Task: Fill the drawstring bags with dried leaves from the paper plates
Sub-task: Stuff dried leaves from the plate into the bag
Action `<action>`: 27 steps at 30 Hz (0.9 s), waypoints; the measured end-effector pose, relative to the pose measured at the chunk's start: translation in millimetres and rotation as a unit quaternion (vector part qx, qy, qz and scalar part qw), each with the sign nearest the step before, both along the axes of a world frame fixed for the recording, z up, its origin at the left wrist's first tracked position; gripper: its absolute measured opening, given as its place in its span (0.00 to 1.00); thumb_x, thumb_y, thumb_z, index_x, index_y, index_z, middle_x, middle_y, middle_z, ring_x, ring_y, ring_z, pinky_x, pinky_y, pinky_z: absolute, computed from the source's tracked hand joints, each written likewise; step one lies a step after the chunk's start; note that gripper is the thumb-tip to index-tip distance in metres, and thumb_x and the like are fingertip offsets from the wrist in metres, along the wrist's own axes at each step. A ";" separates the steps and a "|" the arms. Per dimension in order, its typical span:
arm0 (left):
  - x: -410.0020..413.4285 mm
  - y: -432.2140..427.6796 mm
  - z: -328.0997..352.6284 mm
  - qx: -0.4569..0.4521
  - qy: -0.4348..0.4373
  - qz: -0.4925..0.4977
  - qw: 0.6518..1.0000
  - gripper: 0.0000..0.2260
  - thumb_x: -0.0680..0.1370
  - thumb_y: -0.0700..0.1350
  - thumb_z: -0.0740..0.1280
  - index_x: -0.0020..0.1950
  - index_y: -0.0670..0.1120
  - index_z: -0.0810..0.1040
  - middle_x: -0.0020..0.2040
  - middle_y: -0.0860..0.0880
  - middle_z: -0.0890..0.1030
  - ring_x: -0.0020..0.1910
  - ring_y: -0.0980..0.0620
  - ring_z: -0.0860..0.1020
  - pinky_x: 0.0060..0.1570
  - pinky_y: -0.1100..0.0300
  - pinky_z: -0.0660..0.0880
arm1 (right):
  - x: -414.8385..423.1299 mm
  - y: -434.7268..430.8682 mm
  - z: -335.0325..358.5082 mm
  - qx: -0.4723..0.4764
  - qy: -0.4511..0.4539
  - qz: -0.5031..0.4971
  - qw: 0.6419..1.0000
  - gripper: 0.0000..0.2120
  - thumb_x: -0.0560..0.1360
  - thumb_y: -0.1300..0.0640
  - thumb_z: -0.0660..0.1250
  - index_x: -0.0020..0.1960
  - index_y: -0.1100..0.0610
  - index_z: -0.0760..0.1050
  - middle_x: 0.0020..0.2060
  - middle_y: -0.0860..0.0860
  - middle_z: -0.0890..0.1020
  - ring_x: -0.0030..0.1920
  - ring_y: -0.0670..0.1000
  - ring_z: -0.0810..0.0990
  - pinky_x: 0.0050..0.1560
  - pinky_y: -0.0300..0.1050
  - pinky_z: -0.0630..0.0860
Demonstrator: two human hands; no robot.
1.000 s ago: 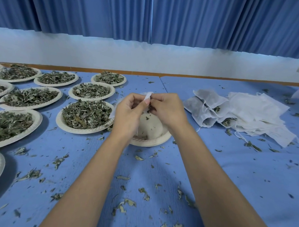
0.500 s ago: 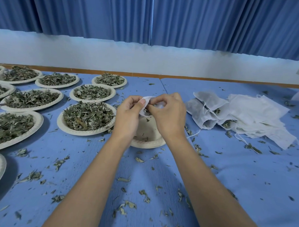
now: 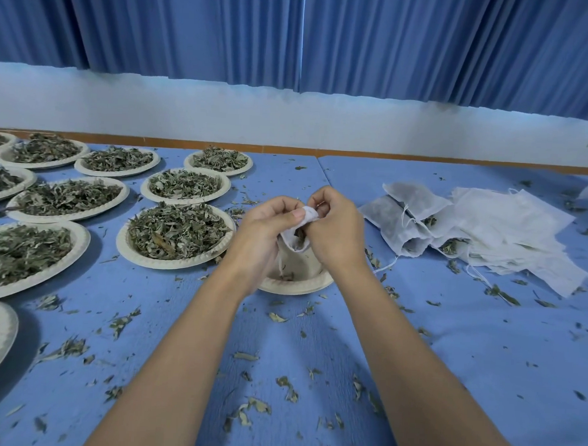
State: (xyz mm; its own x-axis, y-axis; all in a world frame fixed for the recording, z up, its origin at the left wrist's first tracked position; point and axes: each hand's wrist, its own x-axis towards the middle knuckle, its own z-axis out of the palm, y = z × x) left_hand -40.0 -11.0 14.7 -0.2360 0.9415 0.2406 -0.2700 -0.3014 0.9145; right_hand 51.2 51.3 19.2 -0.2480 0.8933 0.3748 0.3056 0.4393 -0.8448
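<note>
Full paper plates (image 3: 169,264) sit left, untouched. Left hand (image 3: 265,231) fingers are curled, thumb pinching the drawstring bag (image 3: 287,236) rim. Right hand (image 3: 339,235) fingers pinch the opposite edge. The mouth has spread since a second ago, leaves showing inside, over the near-empty plate (image 3: 296,288). Likely nearly full; cinching next.

Both bare forearms reach in from the near edge of the desk (image 3: 449,337) and converge above its middle, where the left hand (image 3: 268,228) and right hand (image 3: 337,235) meet, backs toward the camera, curled fingers (image 3: 322,198) and thumbs pinching the mouth of a white drawstring bag (image 3: 309,214) between them.
</note>
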 end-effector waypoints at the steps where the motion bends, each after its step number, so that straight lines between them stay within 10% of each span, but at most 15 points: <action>1: 1.6 0.2 -0.4 -0.006 -0.004 -0.002 1.000 0.09 0.77 0.33 0.60 0.39 0.41 0.75 0.35 0.49 0.81 0.35 0.55 0.78 0.36 0.65 0.74 | -0.2 -1.3 -2.3 0.016 -0.003 -0.007 1.000 0.16 0.68 0.70 0.65 0.33 0.51 0.66 0.26 0.46 0.69 0.28 0.45 0.66 0.27 0.35 0.62; 7: 8.8 -2.1 4.2 -0.005 0.147 0.120 0.982 0.07 0.77 0.37 0.65 0.41 0.46 0.75 0.35 0.57 0.79 0.35 0.62 0.75 0.39 0.71 0.70 | 1.2 2.2 -1.0 0.003 0.026 -0.040 0.999 0.11 0.69 0.68 0.66 0.36 0.54 0.68 0.27 0.45 0.70 0.27 0.43 0.67 0.27 0.33 0.64; 13: 5.7 4.5 -8.5 -0.072 0.454 0.270 0.846 0.21 0.74 0.45 0.67 0.66 0.55 0.70 0.57 0.52 0.69 0.55 0.53 0.71 0.49 0.58 0.69 | 3.2 0.3 1.1 -0.002 0.078 0.001 0.997 0.16 0.68 0.72 0.62 0.34 0.52 0.68 0.27 0.46 0.69 0.26 0.42 0.67 0.27 0.30 0.64; 18: 1.0 6.5 -17.3 -0.075 0.407 0.299 0.860 0.17 0.75 0.35 0.65 0.63 0.46 0.79 0.60 0.44 0.80 0.56 0.48 0.79 0.57 0.62 0.72 | 6.9 0.8 -6.0 -0.040 0.043 0.074 0.996 0.14 0.69 0.70 0.66 0.34 0.53 0.69 0.28 0.46 0.69 0.28 0.43 0.66 0.31 0.35 0.65; 22: 2.6 12.6 -23.2 -0.102 0.344 0.356 0.863 0.12 0.75 0.33 0.66 0.54 0.43 0.84 0.50 0.46 0.84 0.43 0.56 0.78 0.38 0.79 0.68 | 9.6 3.4 -7.5 -0.064 0.026 0.138 0.988 0.14 0.69 0.68 0.69 0.34 0.52 0.71 0.27 0.45 0.71 0.29 0.43 0.66 0.31 0.38 0.67; 27: 23.0 29.1 -13.0 -0.101 0.300 0.377 0.870 0.12 0.75 0.35 0.65 0.54 0.44 0.84 0.51 0.45 0.84 0.49 0.49 0.80 0.49 0.62 0.74 | 12.3 10.2 -10.1 0.011 0.050 0.029 0.998 0.14 0.70 0.68 0.66 0.36 0.50 0.69 0.27 0.43 0.71 0.27 0.41 0.68 0.29 0.33 0.65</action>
State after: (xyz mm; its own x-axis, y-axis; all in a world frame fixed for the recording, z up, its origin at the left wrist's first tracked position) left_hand -17.0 18.1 1.8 -0.6944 0.6105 0.3810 0.4794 -0.0024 0.8776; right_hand 63.5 61.4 9.1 -0.2599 0.8693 0.4205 0.1925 0.4734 -0.8595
